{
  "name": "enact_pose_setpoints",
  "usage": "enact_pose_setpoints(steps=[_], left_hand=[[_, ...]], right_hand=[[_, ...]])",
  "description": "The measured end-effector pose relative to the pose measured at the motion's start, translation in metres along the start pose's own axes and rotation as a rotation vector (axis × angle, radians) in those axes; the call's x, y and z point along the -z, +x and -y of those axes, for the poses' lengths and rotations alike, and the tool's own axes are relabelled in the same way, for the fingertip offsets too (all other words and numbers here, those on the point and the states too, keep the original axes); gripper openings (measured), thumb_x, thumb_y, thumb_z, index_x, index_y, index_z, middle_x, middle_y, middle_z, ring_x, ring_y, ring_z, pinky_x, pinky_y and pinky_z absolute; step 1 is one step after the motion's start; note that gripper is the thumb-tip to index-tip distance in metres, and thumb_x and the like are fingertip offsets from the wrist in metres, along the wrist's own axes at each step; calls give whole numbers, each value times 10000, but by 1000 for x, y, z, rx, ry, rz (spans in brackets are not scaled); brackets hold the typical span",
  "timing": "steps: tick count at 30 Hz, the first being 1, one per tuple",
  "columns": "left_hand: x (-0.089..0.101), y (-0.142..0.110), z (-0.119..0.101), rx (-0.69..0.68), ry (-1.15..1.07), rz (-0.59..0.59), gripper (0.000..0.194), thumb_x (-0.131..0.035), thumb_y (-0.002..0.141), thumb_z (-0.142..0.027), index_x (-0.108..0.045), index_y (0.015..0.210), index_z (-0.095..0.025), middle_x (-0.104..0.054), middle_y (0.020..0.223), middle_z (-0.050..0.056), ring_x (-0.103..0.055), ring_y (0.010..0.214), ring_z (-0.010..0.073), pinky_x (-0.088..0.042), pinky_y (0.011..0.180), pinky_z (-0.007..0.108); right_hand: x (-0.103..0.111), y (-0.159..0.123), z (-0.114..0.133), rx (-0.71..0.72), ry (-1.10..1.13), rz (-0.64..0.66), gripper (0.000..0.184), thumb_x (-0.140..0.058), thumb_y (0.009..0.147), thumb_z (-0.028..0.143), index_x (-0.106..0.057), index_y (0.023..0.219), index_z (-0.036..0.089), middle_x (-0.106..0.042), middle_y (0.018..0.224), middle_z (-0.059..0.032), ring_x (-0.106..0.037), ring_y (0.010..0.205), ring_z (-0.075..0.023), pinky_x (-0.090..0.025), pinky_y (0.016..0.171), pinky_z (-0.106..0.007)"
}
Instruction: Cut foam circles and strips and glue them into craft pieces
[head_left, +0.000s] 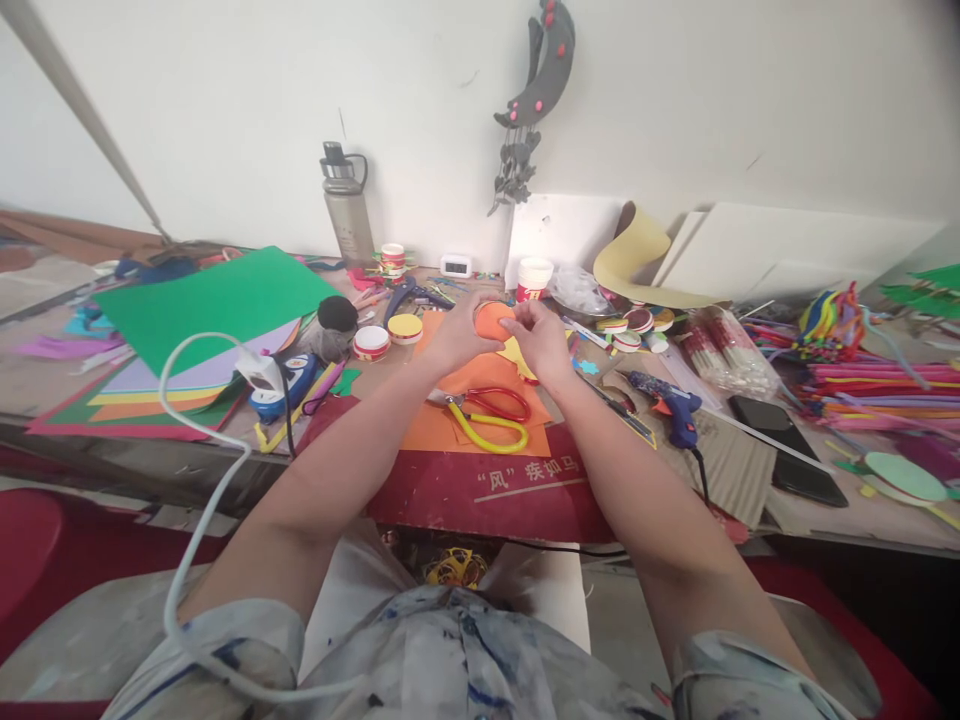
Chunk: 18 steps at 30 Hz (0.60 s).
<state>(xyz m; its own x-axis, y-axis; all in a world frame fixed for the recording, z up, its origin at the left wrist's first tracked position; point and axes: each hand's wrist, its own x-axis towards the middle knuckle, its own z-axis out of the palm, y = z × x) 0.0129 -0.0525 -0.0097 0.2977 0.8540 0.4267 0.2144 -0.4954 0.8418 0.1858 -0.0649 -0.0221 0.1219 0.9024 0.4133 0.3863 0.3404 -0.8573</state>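
Fingers [509,325] of left hand [454,335] and right hand [546,345] clamp 1 orange disc [491,322] over orange paper [426,430].

A round orange piece [493,321] is held between both hands [459,333] [543,343].

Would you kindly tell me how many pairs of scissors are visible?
1 pair: the red-and-yellow-handled scissors, lying on the orange paper; others may be hidden.
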Motion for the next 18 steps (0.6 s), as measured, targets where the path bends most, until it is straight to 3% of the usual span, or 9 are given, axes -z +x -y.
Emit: enact_pose_setpoints(steps=[4, 7, 13, 18], left_hand=[[-5, 1, 8, 34, -322, 23, 656, -893, 665, -227, -659, 1277, -192, -716, 1411, 126, -661, 1338, 292, -503, 1137, 389], [-6, 2, 9, 82, -447, 0, 540, -798, 694, -151, -696, 1223, -186, -755, 1369, 106, -680, 1308, 254, -518, 1089, 338], [-5, -2, -3, 260, -626, 3, 478, -762, 700, -85, -738, 1165, -196, -797, 1193, 55, -738, 1089, 208, -630, 973, 357], [-9, -7, -8, 285, -689, 60, 333, -740, 813, -121, -724, 1137, -193, -754, 1148, 43, -731, 1004, 170, -691, 934, 410]], right_hand=[[3, 0, -1, 24, -27, -113, 323, -840, 813, 326, -537, 904, 261, -571, 789, 38, -528, 746, -181, -450, 752, -335], [4, 1, -1, 17, -34, -150, 354, -861, 785, 319, -554, 947, 253, -573, 824, 36, -524, 745, -172, -472, 759, -334], [3, 3, -3, -53, 38, 7, 301, -802, 860, 462, -611, 859, 230, -607, 763, 25, -540, 733, -166, -480, 699, -311], [4, 3, -6, -49, 15, -24, 355, -796, 864, 485, -567, 757, 236, -538, 693, 42, -478, 689, -155, -424, 647, -294]])
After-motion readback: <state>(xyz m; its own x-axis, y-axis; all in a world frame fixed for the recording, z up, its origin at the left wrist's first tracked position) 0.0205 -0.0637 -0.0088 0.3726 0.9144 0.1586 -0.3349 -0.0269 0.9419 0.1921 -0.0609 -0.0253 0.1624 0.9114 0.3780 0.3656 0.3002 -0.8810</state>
